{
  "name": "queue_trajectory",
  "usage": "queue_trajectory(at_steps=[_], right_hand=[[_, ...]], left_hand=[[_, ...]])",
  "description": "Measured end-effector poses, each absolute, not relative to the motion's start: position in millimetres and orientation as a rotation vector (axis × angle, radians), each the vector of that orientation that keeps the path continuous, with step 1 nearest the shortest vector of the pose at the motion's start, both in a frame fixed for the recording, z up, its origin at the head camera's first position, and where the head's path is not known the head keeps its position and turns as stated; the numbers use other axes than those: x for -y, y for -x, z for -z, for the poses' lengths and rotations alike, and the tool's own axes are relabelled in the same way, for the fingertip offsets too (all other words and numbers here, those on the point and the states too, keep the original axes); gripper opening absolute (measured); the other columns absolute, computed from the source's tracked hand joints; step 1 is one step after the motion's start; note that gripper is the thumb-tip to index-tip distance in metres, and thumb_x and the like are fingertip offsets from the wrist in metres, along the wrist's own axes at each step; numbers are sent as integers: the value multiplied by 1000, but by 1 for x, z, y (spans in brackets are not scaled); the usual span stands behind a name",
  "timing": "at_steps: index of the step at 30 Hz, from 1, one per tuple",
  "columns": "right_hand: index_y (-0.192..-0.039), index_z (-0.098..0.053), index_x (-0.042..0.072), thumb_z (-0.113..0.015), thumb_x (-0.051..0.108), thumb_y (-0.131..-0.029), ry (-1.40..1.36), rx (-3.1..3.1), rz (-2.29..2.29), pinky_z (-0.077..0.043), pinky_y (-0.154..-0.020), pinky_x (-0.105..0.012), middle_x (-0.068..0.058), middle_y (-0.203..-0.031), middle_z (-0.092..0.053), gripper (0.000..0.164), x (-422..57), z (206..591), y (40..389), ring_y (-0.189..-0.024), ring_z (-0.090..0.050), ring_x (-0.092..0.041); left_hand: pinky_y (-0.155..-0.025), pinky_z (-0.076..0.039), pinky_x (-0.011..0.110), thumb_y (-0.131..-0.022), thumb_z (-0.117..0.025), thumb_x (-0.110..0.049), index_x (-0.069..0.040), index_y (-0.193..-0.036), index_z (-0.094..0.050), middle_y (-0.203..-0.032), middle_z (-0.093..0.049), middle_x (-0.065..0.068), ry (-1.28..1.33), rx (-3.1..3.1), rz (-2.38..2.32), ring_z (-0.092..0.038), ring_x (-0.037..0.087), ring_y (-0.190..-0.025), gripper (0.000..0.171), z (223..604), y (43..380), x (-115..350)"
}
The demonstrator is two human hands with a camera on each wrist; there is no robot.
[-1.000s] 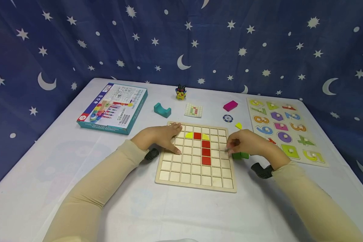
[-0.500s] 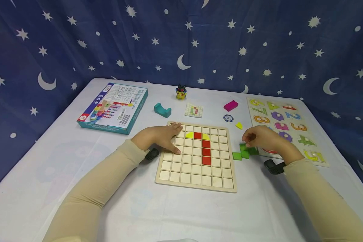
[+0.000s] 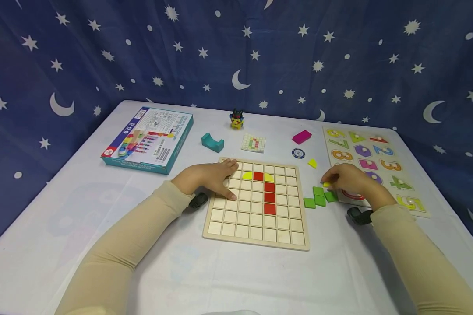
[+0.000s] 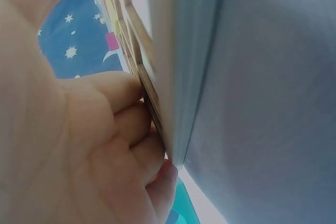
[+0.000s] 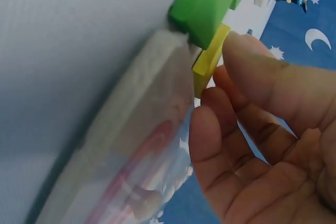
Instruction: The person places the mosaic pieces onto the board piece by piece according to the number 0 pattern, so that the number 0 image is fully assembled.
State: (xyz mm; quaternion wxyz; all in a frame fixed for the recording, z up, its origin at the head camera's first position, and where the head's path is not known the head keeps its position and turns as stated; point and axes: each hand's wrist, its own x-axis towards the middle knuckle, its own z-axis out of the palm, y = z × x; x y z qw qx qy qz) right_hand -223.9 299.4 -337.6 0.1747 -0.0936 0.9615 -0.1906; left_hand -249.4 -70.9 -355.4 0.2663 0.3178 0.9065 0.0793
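A wooden grid board [image 3: 256, 243] lies in the middle of the table, with several red square tiles [image 3: 270, 198] and two yellow curved-edge tiles [image 3: 247, 175] in its cells. My left hand [image 3: 212, 178] rests on the board's left side, thumb and fingers spread. In the left wrist view its fingertips [image 4: 155, 153] touch the board's edge. My right hand [image 3: 348, 181] pinches a small yellow tile [image 5: 207, 61] between thumb and fingers, beside the green tiles [image 3: 319, 200] right of the board. The fingers partly cover this tile's shape.
A number puzzle board [image 3: 411, 183] lies at the right. Behind the grid board are a pattern card [image 3: 254, 143], teal block [image 3: 212, 142], toy figure [image 3: 237, 119], magenta block [image 3: 301, 137], poker chip [image 3: 298, 153] and another yellow tile [image 3: 312, 163]. A box [image 3: 150, 140] lies at back left.
My right hand has moved right, away from the grid board's edge, past the green tiles, and now holds a yellow tile. The green tiles have come into fuller view. My left hand stays put.
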Motion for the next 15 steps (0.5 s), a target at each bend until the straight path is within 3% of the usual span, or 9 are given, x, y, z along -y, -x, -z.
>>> queue_trajectory(at_steps=[15], right_hand=[[-101, -68, 2, -64, 3, -82, 251, -2747, 488, -43, -86, -47, -12, -95, -64, 19, -295, 344, 229, -88, -53, -26]], left_hand=[[-116, -7, 38, -76, -64, -58, -7, -148, -4, -155, 4, 7, -859, -2450, -211, 5, 22, -143, 107, 355, 249, 71]])
